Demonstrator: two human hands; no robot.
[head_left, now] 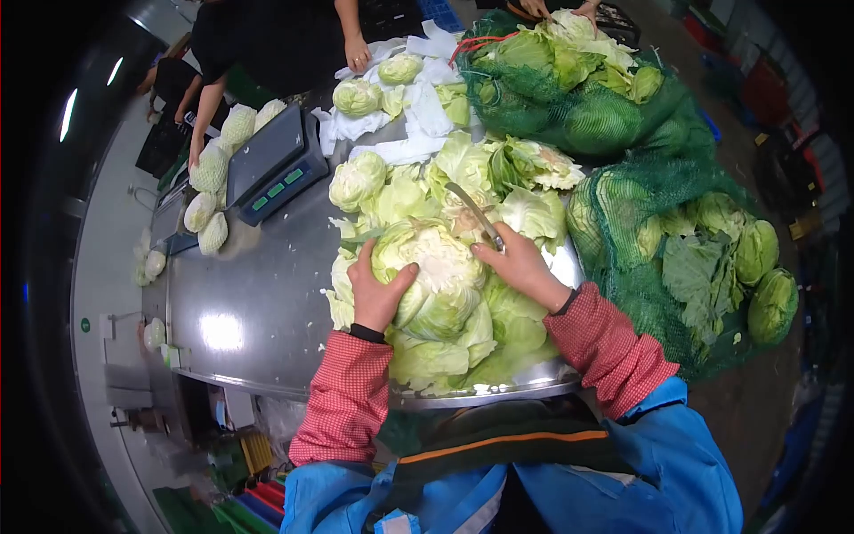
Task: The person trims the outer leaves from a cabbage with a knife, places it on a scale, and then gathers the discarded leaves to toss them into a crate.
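Note:
A large pale cabbage [436, 276] sits in front of me on a layer of loose cabbage leaves [436, 360], its whitish cut base turned up. My left hand [377, 289] grips its left side, with the thumb on top and the fingers partly hidden behind it. In my right hand [523, 265] is a knife [474, 208] with a curved blade pointing up and left over the leaves. The right thumb rests against the right edge of the cabbage.
Green mesh sacks of cabbages [614, 125] crowd the right side. A digital scale [280, 169] stands at the left of the metal table [258, 303], beside several cabbages in white foam nets [211, 169]. Across the table, a person's hand [358, 53] is near trimmed cabbages [358, 96].

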